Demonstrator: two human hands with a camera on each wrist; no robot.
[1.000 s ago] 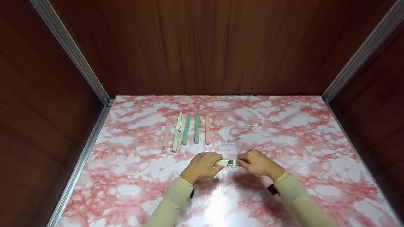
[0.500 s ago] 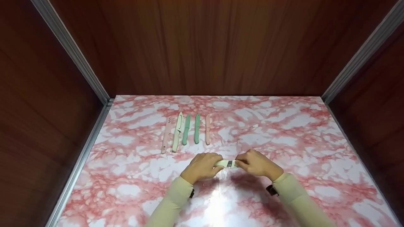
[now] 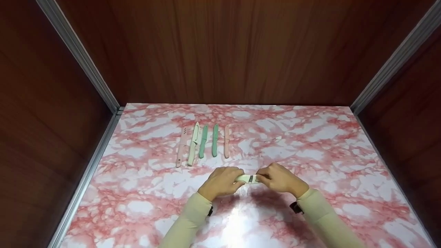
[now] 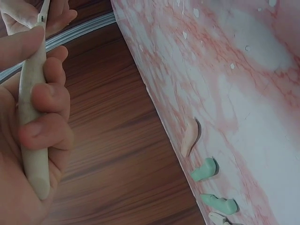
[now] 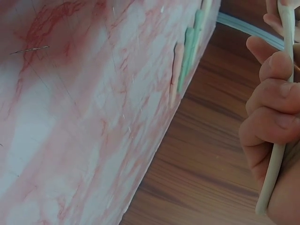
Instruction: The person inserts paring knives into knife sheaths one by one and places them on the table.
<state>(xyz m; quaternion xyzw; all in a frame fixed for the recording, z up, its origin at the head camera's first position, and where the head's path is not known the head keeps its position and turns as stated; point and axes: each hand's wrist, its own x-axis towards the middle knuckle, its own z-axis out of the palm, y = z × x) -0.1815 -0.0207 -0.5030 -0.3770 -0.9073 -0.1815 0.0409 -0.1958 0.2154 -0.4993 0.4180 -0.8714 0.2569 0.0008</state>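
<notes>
Just below the middle of the head view, my left hand (image 3: 221, 181) grips the cream handle of a knife (image 3: 243, 178), its fingers wrapped round it in the left wrist view. My right hand (image 3: 279, 177) holds the cream blade sheath (image 5: 273, 176) of the same knife, fingers curled over it. Between handle and sheath a short dark strip of blade (image 3: 250, 178) shows; the rest of the blade is hidden in the sheath. The knife lies crosswise, handle to the left. Both hands are close together over the marbled table (image 3: 327, 155).
Several knives lie in a row further back: a wide pink one (image 3: 181, 148), a cream one (image 3: 193, 148), a green one (image 3: 203, 143), another green one (image 3: 215, 141) and a slim pink one (image 3: 226, 142). Brown wood panels (image 3: 241, 51) enclose the table behind and at the sides.
My right hand has shifted slightly left with the sheath, and the strip of bare blade has grown narrower. My left hand and the row of knives stay in place.
</notes>
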